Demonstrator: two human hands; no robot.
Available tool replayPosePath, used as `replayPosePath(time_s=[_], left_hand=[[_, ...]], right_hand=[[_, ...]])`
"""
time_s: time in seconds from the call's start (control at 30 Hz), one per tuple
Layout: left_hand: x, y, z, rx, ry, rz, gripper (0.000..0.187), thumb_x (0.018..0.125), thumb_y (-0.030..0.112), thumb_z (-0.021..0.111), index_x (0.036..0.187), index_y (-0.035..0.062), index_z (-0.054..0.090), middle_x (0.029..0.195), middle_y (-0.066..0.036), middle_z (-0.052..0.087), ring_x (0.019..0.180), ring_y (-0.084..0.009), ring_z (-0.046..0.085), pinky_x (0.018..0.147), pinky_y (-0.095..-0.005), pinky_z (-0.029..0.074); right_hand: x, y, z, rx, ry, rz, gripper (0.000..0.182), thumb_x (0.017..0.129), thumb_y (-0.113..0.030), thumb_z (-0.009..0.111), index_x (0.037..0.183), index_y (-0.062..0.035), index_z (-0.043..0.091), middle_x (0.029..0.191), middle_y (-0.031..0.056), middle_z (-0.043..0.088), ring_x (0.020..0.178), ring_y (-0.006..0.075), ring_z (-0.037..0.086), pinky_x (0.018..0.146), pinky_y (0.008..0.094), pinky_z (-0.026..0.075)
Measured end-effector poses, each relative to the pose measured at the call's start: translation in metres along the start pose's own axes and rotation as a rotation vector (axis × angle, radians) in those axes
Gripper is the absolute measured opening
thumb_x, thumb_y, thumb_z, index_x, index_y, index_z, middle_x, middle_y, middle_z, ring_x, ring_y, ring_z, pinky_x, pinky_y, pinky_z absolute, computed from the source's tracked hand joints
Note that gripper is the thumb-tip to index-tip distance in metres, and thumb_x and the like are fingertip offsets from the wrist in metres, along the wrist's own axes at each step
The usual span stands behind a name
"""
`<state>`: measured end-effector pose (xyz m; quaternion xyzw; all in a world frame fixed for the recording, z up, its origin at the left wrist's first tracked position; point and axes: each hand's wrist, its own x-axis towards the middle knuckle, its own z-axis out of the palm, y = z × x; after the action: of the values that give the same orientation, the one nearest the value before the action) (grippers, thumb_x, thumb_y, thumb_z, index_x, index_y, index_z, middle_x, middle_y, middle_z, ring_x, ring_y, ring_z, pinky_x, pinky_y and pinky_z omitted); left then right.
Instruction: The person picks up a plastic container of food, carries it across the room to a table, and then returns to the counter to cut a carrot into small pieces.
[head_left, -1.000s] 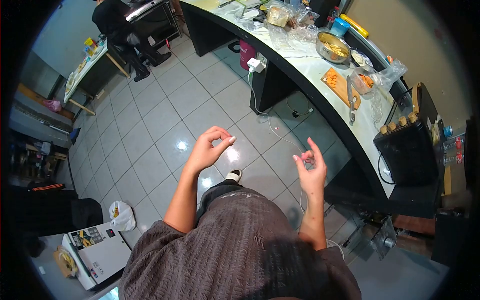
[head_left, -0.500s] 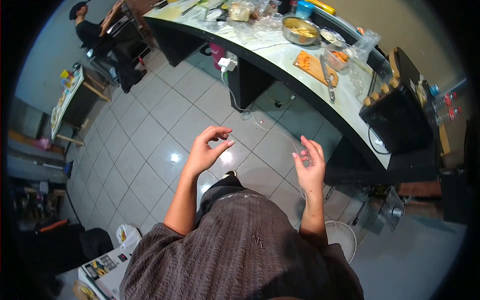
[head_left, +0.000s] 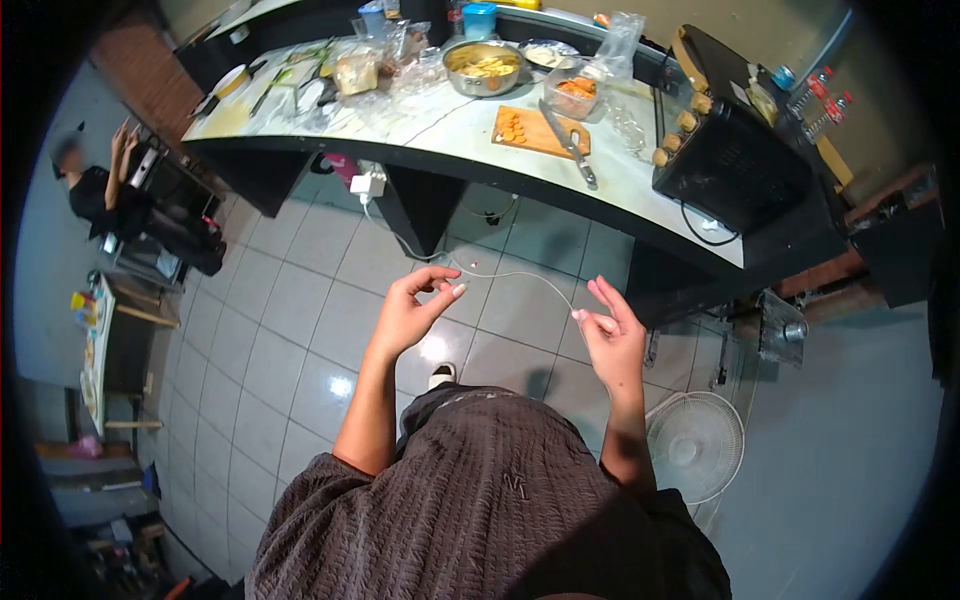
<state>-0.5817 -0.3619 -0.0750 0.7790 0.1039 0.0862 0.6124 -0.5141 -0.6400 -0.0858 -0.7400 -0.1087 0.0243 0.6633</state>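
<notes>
My left hand (head_left: 418, 308) hovers over the tiled floor, fingers bent and thumb held apart, with nothing in it. Level with it on the other side, my right hand (head_left: 614, 335) is also raised and empty, its fingers spread. A thin white cable (head_left: 530, 275) passes below and behind my right hand; I see no grip on it. Beyond both hands, a cutting board (head_left: 535, 145) with sliced carrots (head_left: 511, 128) and a knife (head_left: 568, 143) lies on the counter (head_left: 420, 135). A metal bowl (head_left: 484, 88) of cut pale food stands behind the board.
On the counter's right is a black toaster oven (head_left: 745, 165). A clear container (head_left: 572, 98) holds orange pieces. A white fan (head_left: 690, 447) stands low at my right. A white power plug (head_left: 367, 186) hangs under the counter edge. Another person (head_left: 130, 205) stands at far left.
My view has turned right and closer to the counter, so the board and bowl appear further left. The fan has come more into view. Both hands stay raised and empty.
</notes>
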Motion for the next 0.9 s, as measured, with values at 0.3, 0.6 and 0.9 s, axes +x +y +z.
replayPosePath(time_s=[0.3, 0.6, 0.9], left_hand=[[0.052, -0.015, -0.027, -0.025, -0.118, 0.034, 0.023, 0.086, 0.018, 0.071, 0.102, 0.0015, 0.068, 0.081, 0.003, 0.062, 0.079, -0.0063, 0.056, 0.071, -0.0224, 0.046], [0.084, -0.022, -0.038, -0.043, -0.225, 0.067, 0.022, 0.088, 0.016, 0.069, 0.104, 0.0016, 0.067, 0.085, 0.001, 0.065, 0.081, -0.0062, 0.057, 0.075, -0.0231, 0.046], [0.088, -0.035, -0.057, -0.052, -0.18, 0.03, 0.023, 0.087, 0.017, 0.07, 0.105, 0.0011, 0.067, 0.083, 0.001, 0.063, 0.08, -0.0069, 0.056, 0.074, -0.0228, 0.045]], right_hand=[[0.012, -0.002, 0.023, -0.305, 0.039, -0.153, 0.058, 0.071, 0.006, 0.071, 0.126, -0.0079, 0.06, 0.113, 0.0102, 0.064, 0.07, 0.0101, 0.061, 0.069, 0.0247, 0.049], [0.015, -0.013, 0.046, -0.28, 0.175, -0.106, 0.059, 0.072, 0.006, 0.071, 0.129, -0.0045, 0.057, 0.108, 0.0134, 0.068, 0.075, 0.0114, 0.065, 0.076, 0.0269, 0.05], [0.029, -0.016, 0.064, -0.351, 0.086, -0.281, 0.058, 0.069, 0.007, 0.066, 0.126, -0.0032, 0.059, 0.097, 0.013, 0.07, 0.079, 0.0142, 0.067, 0.076, 0.0278, 0.051]])
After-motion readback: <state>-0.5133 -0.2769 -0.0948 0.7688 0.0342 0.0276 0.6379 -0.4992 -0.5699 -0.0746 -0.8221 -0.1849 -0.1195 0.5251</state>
